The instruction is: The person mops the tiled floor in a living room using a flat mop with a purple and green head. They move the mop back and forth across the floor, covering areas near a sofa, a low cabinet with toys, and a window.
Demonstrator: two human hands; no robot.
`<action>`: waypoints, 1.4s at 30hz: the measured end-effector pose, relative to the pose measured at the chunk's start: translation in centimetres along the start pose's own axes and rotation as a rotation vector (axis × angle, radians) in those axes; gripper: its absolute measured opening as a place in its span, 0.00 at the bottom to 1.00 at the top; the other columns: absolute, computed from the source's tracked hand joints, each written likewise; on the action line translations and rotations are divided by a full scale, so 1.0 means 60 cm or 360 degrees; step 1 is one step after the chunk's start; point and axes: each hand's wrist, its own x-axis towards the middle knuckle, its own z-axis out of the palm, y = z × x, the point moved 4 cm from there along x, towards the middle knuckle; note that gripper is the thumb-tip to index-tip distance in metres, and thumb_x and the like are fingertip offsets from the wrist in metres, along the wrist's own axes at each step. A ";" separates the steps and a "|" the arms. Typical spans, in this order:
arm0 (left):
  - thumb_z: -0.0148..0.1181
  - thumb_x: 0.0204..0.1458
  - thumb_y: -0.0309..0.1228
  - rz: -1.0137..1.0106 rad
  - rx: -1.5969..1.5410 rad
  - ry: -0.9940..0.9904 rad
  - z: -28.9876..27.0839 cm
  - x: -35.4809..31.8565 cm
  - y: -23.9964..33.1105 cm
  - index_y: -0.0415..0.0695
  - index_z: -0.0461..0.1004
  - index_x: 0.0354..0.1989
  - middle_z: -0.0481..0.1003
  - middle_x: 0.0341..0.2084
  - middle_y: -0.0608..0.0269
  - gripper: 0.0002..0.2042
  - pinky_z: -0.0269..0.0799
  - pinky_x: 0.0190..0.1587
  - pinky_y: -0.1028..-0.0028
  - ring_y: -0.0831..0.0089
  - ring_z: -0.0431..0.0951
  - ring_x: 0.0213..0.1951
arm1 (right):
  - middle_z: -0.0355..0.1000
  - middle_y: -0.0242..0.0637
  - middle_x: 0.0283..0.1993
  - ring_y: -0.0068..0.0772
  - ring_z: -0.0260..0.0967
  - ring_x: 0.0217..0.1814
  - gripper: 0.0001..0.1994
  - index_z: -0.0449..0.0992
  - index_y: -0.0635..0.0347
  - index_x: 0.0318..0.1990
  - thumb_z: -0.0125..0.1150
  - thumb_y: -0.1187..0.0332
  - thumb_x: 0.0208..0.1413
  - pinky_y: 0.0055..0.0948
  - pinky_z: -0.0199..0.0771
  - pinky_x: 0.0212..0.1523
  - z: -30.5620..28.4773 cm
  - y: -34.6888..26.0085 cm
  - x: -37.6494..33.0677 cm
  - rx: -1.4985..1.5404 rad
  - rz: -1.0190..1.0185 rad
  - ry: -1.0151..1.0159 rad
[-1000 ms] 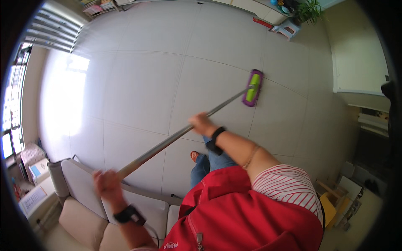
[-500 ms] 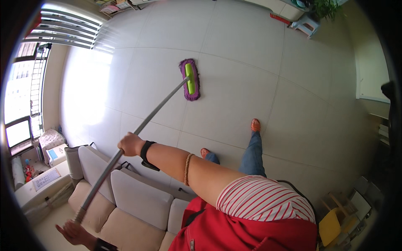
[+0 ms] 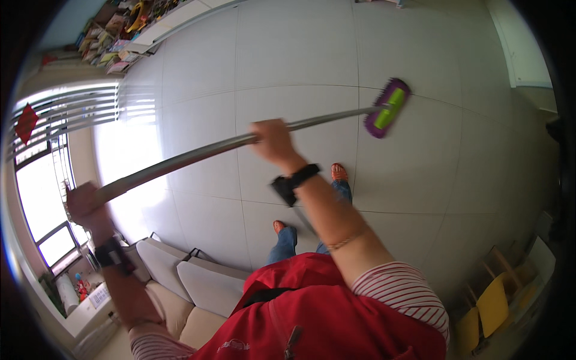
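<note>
While both hands are wrapped around the long shiny metal mop pole (image 3: 198, 153), the person stands on the pale grey tiled floor (image 3: 288, 54) and mops it. The right hand (image 3: 271, 141) has a closed grip around the pole about halfway along. The left hand (image 3: 84, 204) has a closed grip on the top end, out at nine o'clock near the bright window (image 3: 42, 198); it looks blurry, but the fingers seem curled tight around the pole. Each wrist wears a black band. The flat mop head with a purple fluffy edge and a bright green middle (image 3: 388, 108) lies on the floor at about two o'clock from the right hand, well away from the feet in orange shoes (image 3: 339, 173). To mop well, I think the head should stay flat on the tiles so the whole fluffy pad touches. The lower hand should guide, and the upper hand should push and pull. Long, even strokes would work best, each one a little over the last, so no strip gets missed. The mop looks light and easy to slide. Its pole is thin, straight and smooth, and it shines in the window light. A light grey sofa with big cushions (image 3: 198, 282) sits at seven o'clock, close behind the legs, so the pole's top end needs room there.
</note>
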 end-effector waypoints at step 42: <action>0.37 0.59 0.25 0.0459 0.1105 0.0685 -0.061 -0.341 0.517 0.35 0.48 0.65 0.54 0.11 0.75 0.24 0.56 0.29 0.78 0.81 0.53 0.17 | 0.72 0.36 0.23 0.41 0.71 0.30 0.03 0.72 0.54 0.24 0.56 0.67 0.42 0.39 0.65 0.44 0.246 -0.377 -0.221 0.0395 -0.0174 -0.0551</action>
